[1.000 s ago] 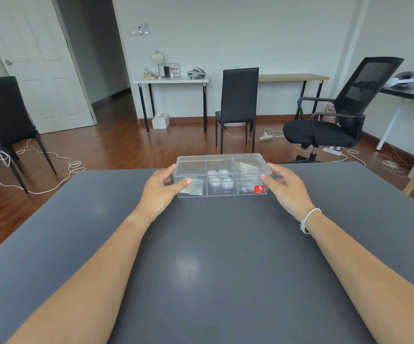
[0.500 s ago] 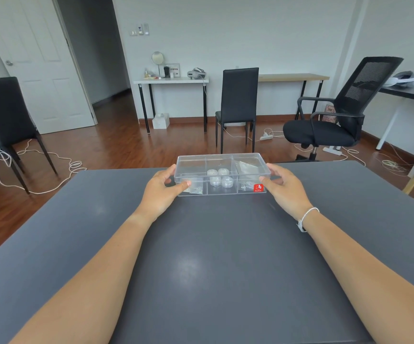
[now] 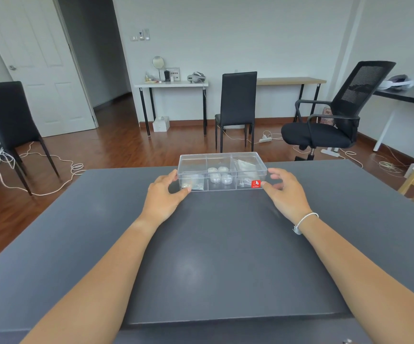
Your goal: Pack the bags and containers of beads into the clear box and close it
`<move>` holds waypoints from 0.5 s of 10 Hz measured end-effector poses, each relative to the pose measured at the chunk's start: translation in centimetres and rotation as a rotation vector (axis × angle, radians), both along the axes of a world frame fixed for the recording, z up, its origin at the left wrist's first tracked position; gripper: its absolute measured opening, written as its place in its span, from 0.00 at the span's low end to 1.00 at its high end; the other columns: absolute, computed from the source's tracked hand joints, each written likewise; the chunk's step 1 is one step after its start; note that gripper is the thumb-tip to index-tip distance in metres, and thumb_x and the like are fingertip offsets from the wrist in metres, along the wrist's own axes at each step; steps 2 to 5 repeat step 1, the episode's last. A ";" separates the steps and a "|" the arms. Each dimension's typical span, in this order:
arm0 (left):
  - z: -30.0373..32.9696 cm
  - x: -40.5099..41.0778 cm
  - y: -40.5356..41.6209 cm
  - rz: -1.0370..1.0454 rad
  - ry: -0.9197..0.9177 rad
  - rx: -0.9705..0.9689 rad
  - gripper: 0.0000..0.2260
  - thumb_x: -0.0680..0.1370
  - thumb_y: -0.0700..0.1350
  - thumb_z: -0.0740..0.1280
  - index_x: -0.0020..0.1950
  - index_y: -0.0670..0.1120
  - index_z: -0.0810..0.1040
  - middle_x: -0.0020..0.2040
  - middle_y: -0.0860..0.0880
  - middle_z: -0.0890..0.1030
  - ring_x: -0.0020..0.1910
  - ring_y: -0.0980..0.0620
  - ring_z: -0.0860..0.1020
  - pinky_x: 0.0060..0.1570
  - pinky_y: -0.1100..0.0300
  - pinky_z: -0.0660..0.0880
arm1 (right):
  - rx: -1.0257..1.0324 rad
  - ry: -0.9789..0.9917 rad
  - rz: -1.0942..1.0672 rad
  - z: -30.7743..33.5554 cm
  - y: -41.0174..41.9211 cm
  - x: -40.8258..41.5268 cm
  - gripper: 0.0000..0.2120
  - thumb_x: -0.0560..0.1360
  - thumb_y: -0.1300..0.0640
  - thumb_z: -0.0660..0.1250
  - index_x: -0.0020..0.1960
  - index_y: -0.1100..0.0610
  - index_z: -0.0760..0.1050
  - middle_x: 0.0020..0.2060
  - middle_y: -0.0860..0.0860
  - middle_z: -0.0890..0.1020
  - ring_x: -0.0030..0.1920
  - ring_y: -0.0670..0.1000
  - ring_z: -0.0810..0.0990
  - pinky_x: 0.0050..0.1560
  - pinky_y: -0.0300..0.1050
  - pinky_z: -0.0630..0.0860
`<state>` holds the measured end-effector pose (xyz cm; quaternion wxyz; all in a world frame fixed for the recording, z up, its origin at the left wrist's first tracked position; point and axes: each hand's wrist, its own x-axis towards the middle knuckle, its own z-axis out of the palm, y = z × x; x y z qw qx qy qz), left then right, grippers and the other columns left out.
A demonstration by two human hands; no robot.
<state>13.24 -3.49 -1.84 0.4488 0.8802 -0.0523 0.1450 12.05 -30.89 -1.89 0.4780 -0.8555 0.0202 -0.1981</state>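
Note:
The clear box (image 3: 222, 160) stands near the far edge of the dark grey table (image 3: 225, 256) with its lid on. A red sticker marks its front right corner. Several small round bead containers (image 3: 219, 176) fill the middle compartment. Bags of beads lie in the right compartment (image 3: 247, 165) and the left compartment (image 3: 193, 186). My left hand (image 3: 162, 197) holds the box's left end, thumb on the front corner. My right hand (image 3: 285, 192) is beside the right end, fingers spread and slightly off the box.
Beyond the table's far edge stand a black chair (image 3: 237, 105) and a black office chair (image 3: 330, 122). Another black chair (image 3: 10, 120) is at the left. Cables lie across the wooden floor.
The box has slid a little farther from me. My right hand's fingers have come off the box's right end and spread; the left hand stays on the left end.

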 end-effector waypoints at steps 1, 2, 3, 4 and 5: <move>0.0 -1.2 -0.1 0.045 -0.014 0.026 0.26 0.73 0.49 0.68 0.70 0.52 0.65 0.64 0.48 0.72 0.67 0.45 0.65 0.66 0.55 0.62 | 0.001 -0.006 -0.003 0.0 0.3 -1.1 0.19 0.72 0.52 0.66 0.62 0.51 0.69 0.60 0.52 0.73 0.50 0.48 0.72 0.50 0.42 0.70; 0.0 -1.2 -0.1 0.045 -0.014 0.026 0.26 0.73 0.49 0.68 0.70 0.52 0.65 0.64 0.48 0.72 0.67 0.45 0.65 0.66 0.55 0.62 | 0.001 -0.006 -0.003 0.0 0.3 -1.1 0.19 0.72 0.52 0.66 0.62 0.51 0.69 0.60 0.52 0.73 0.50 0.48 0.72 0.50 0.42 0.70; 0.0 -1.2 -0.1 0.045 -0.014 0.026 0.26 0.73 0.49 0.68 0.70 0.52 0.65 0.64 0.48 0.72 0.67 0.45 0.65 0.66 0.55 0.62 | 0.001 -0.006 -0.003 0.0 0.3 -1.1 0.19 0.72 0.52 0.66 0.62 0.51 0.69 0.60 0.52 0.73 0.50 0.48 0.72 0.50 0.42 0.70; 0.0 -1.2 -0.1 0.045 -0.014 0.026 0.26 0.73 0.49 0.68 0.70 0.52 0.65 0.64 0.48 0.72 0.67 0.45 0.65 0.66 0.55 0.62 | 0.001 -0.006 -0.003 0.0 0.3 -1.1 0.19 0.72 0.52 0.66 0.62 0.51 0.69 0.60 0.52 0.73 0.50 0.48 0.72 0.50 0.42 0.70; 0.0 -1.2 -0.1 0.045 -0.014 0.026 0.26 0.73 0.49 0.68 0.70 0.52 0.65 0.64 0.48 0.72 0.67 0.45 0.65 0.66 0.55 0.62 | 0.001 -0.006 -0.003 0.0 0.3 -1.1 0.19 0.72 0.52 0.66 0.62 0.51 0.69 0.60 0.52 0.73 0.50 0.48 0.72 0.50 0.42 0.70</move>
